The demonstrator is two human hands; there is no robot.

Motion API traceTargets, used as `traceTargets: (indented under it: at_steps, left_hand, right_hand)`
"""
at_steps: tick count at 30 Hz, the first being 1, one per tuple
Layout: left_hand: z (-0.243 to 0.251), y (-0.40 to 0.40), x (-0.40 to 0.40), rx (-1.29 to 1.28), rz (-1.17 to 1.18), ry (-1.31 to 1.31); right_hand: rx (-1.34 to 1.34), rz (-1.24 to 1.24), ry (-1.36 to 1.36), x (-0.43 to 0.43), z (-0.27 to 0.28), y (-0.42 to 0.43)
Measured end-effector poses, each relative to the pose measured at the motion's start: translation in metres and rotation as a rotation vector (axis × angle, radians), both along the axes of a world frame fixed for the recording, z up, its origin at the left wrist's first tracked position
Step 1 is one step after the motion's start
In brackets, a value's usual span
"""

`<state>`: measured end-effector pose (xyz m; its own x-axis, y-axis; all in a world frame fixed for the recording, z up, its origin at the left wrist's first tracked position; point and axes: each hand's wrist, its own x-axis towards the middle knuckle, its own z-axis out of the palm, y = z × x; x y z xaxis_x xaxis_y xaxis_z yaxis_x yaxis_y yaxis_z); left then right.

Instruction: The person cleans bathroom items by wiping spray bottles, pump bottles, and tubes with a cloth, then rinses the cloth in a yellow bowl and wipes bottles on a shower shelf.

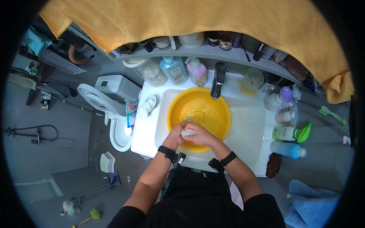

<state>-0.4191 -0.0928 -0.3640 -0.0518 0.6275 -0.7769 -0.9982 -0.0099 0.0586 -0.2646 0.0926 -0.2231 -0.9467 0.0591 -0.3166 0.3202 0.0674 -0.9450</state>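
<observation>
My left hand [175, 135] and my right hand [199, 135] meet over the near left part of a yellow plastic basin [227, 121]. Between them they grip a wadded whitish cloth [187, 132]. A paler, wet-looking part shows past the fingertips, too small to make out. Shallow water seems to lie in the basin, which stands in a white washbasin [248, 125] under a dark faucet [218, 81]. On the counter left of the basin, another crumpled white cloth [147, 107] lies by a small white dish.
Pump bottles [174, 71] and a clear container [154, 74] line the back left. A cup [253, 77] stands right of the faucet. Several bottles [288, 149] lie or stand along the right edge. A shelf [176, 53] and an orange towel [199, 17] hang over the back.
</observation>
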Motion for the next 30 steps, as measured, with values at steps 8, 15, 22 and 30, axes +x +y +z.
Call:
traceTargets:
  at_steps: [8,15,22,30]
  left_hand:
    - [0.139,0.066,0.051,-0.054,-0.216,0.239]
    - [0.179,0.067,0.094,0.209,0.023,0.044]
    - [0.180,0.055,0.089,0.128,-0.354,0.212]
    - [0.172,0.058,0.115,-0.090,-0.711,0.799]
  right_hand:
    - [-0.208,-0.484,0.078,0.027,-0.044,0.070]
    - [-1.287,-0.688,-0.081,0.025,-0.043,0.037]
    - [-0.864,-0.612,-0.077,0.021,-0.042,0.048]
    - [-0.062,-0.446,-0.121,0.001,-0.068,0.039]
